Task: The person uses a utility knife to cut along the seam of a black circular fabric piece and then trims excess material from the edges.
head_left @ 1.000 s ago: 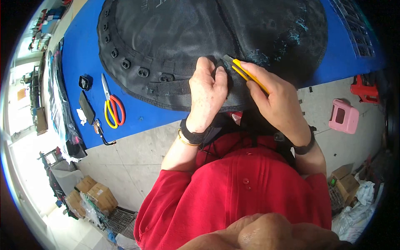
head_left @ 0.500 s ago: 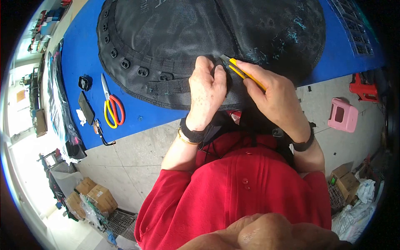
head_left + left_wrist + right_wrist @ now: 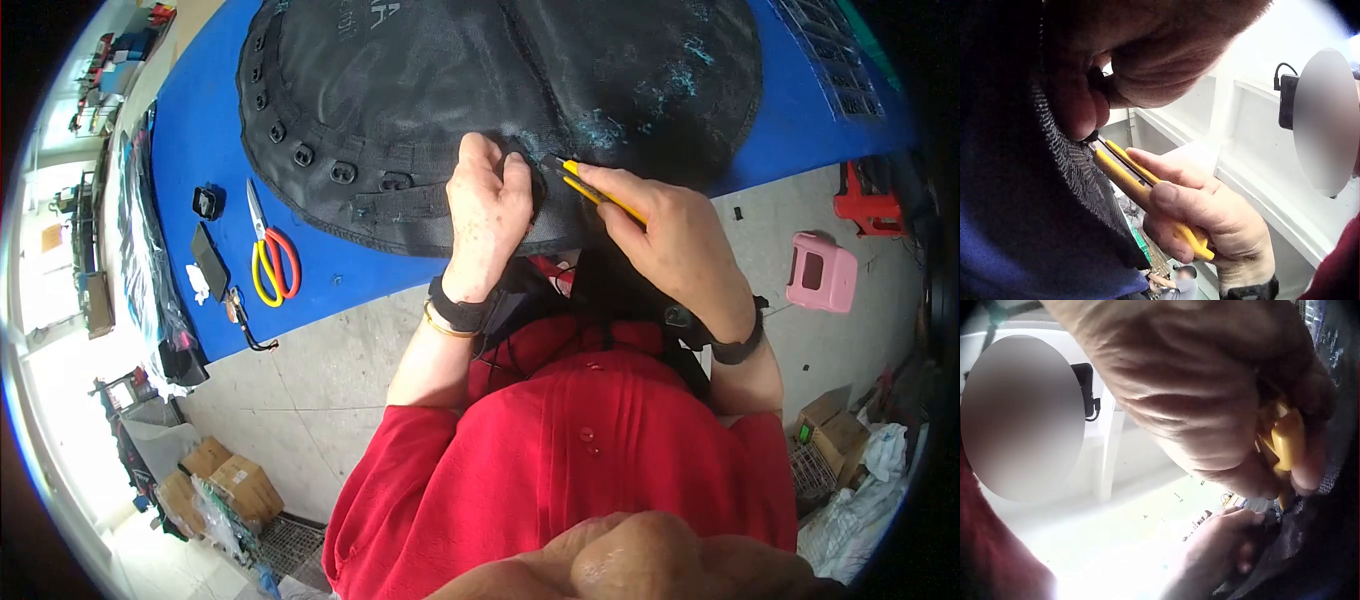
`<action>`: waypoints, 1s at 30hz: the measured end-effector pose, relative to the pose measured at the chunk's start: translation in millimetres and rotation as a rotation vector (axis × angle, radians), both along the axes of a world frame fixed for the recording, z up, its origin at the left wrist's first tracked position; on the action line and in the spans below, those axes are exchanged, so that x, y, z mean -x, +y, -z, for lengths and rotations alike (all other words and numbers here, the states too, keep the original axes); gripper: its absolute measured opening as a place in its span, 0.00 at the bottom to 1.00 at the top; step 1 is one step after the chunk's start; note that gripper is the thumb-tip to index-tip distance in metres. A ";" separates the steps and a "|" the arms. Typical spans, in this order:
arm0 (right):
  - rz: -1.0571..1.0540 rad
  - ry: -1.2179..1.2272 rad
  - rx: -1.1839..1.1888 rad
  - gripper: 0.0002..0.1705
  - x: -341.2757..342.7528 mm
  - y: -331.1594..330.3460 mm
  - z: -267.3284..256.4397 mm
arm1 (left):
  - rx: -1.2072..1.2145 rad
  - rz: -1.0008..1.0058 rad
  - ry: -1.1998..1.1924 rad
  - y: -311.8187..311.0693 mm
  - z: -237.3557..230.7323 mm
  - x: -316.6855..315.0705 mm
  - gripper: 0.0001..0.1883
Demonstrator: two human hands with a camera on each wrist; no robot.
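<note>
My left hand [image 3: 487, 205] rests at the near edge of a large black mesh fabric piece [image 3: 440, 80]. In the left wrist view its thumb and fingertips pinch a small black piece [image 3: 1096, 80] at the mesh. Yellow-handled thread snips [image 3: 1125, 178] lie in the grip of my right hand [image 3: 680, 230]. Their grey tips point at the fabric right beside the left fingertips. A curved row of black plastic fittings [image 3: 343, 173] runs along the fabric's left border. Blue thread scraps [image 3: 600, 132] are scattered over its right half.
Red-and-yellow-handled scissors [image 3: 272, 265], a dark flat bar [image 3: 209, 262] and a small black cup-like part [image 3: 207, 203] lie on the blue tabletop [image 3: 330, 310] at left. Plastic-wrapped goods [image 3: 150, 250] line its left edge. A pink stool [image 3: 822, 273] stands on the floor at right.
The snips' tips have dropped nearer the table's front edge and sit slightly farther right of the left thumb. The fabric and left hand appear slightly farther left; the left hand keeps its pinch.
</note>
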State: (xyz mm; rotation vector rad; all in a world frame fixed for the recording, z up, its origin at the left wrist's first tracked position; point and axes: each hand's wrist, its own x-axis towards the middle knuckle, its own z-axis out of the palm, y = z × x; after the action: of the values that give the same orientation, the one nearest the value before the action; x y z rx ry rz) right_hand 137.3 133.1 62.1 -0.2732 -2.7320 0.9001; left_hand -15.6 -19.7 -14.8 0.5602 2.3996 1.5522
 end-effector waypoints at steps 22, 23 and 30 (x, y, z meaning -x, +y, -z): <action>-0.003 -0.009 0.080 0.20 -14.7 -1.1 1.4 | 0.190 0.074 0.240 -2.5 -9.6 -3.1 0.16; -0.005 0.006 0.107 0.21 -14.7 -0.8 3.5 | 0.189 0.083 0.203 -3.5 -9.5 -1.8 0.15; 0.026 0.056 0.149 0.21 -8.7 -3.5 3.3 | 0.120 0.094 0.094 -6.3 -4.6 1.0 0.13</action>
State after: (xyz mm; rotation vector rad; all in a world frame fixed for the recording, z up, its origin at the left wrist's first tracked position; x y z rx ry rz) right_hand 146.0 129.7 58.8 -0.3057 -2.6087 1.0900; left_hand -16.6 -26.0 -10.2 0.7244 2.4757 1.3622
